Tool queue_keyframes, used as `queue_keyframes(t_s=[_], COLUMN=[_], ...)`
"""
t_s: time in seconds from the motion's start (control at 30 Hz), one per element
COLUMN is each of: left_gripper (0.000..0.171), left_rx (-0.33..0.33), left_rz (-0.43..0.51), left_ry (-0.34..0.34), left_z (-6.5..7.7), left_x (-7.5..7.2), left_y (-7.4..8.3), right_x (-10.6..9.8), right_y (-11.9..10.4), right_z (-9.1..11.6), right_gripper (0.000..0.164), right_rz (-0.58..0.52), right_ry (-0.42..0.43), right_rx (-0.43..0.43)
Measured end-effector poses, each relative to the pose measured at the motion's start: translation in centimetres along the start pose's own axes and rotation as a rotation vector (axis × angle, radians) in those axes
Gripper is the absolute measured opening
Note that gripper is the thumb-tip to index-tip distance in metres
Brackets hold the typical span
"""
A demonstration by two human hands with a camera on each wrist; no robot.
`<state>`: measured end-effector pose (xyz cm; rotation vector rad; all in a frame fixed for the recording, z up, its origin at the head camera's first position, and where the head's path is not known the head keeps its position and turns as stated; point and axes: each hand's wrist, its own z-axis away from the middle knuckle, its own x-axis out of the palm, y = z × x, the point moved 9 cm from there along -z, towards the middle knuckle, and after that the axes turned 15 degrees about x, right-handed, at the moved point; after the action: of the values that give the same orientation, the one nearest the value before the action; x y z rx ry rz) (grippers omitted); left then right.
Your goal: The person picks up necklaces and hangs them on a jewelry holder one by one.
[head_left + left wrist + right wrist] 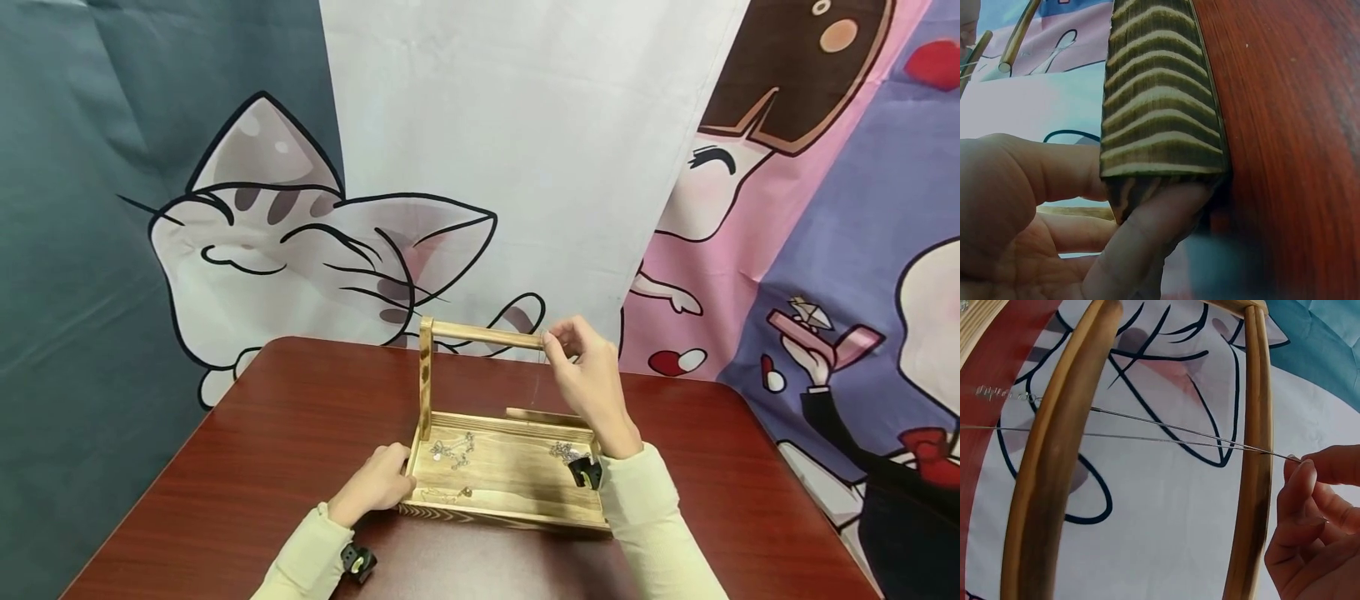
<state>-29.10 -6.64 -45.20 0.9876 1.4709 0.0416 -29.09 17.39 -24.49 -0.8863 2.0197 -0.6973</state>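
Taking the tray as the middle of my clock, the printed cloth backdrop (pixel 517 150), with its big grey-and-white cartoon cat, fills everything beyond 12. Below it spreads the glossy red-brown table (pixel 225 467). A wide stretch of its top lies between my left hand (pixel 377 477) and the table's edge toward 9, more of it toward 3, and a narrower band toward 12.

The shallow rectangular tray (pixel 510 517) of pale, dark-striped wood sits well inside those edges, its long walls facing 12 and 6. Near its 10 o'clock corner rises a flat wooden post (pixel 425 379), carrying a slim pale wooden top bar (pixel 487 334) toward 1. Lower, at 1, is a shorter wooden bar (pixel 547 417) with its left end free; a tall gap separates the two bars.

My left hand, at 9, grips the tray's end, thumb and fingers about its 8 o'clock corner. My right hand (pixel 588 379), at 1, is raised by the top bar's right end, thumb and forefinger pinching a fine silver-coloured chain (pixel 1235 444). Whether those fingertips touch the bar I cannot tell.

Inside the walls lie a silver-coloured tangle (pixel 457 454) at 10, a darker silvery heap (pixel 562 451) at 2, and a thin gold-coloured chain (pixel 448 497) along the front wall at 8, with pale wood showing between them.

The pinched chain hangs in two hair-thin strands, passing both bars.
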Motion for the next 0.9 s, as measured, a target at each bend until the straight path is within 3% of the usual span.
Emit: queue_keyframes(t_s=[0.9], left_gripper=[0.012], left_rx=[0.021], left_rz=[-0.006], left_ry=[0.006], left_z=[0.0], left_x=[-0.1], left_y=[0.0], right_x=[-4.6], right_y=[3.8], right_z=[-0.1], right_gripper=[0.009], right_rz=[0.005], right_ry=[0.102], right_rx=[0.103])
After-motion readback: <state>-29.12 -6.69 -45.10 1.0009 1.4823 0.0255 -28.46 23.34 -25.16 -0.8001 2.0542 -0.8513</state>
